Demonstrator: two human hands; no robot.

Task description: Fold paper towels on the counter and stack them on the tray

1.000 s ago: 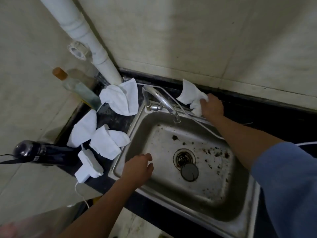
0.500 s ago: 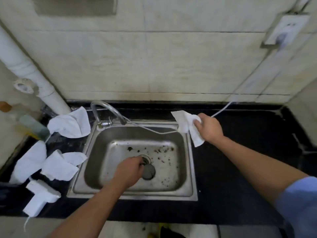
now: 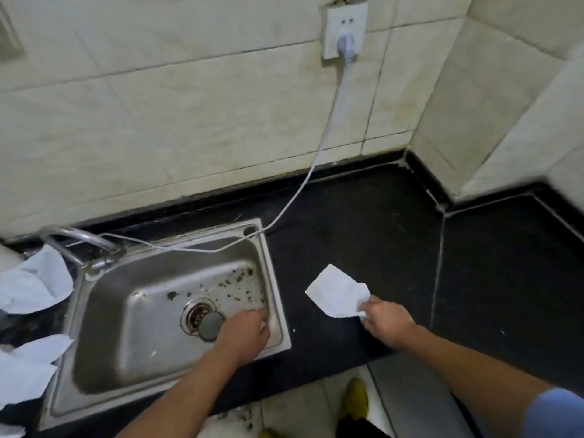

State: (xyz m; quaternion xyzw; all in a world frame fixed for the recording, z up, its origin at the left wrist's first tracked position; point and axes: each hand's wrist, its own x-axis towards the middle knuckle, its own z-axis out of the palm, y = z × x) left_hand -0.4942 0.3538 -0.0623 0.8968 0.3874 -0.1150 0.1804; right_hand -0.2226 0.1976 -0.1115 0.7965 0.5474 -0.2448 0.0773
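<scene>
My right hand [image 3: 384, 322] pinches one corner of a white paper towel [image 3: 336, 290], which lies spread over the black counter [image 3: 363, 222] just right of the sink. My left hand [image 3: 243, 335] hovers over the sink's right inner edge, fingers curled loosely, holding nothing. More white paper towels sit crumpled at the far left: one [image 3: 33, 284] beside the tap and another [image 3: 27, 371] lower down by the sink's left rim. No tray is in view.
A steel sink [image 3: 271, 273] with dirt specks, a drain and a round plug [image 3: 210, 324] fills the lower left. A curved tap [image 3: 82, 241] stands at its back left. A white cable [image 3: 319, 153] runs from a wall socket [image 3: 344, 30] across the sink. Floor and shoes show below.
My right hand has carried the paper towel from the sink's back right corner down and right onto the open counter. The view has swung right. My left hand stays over the sink.
</scene>
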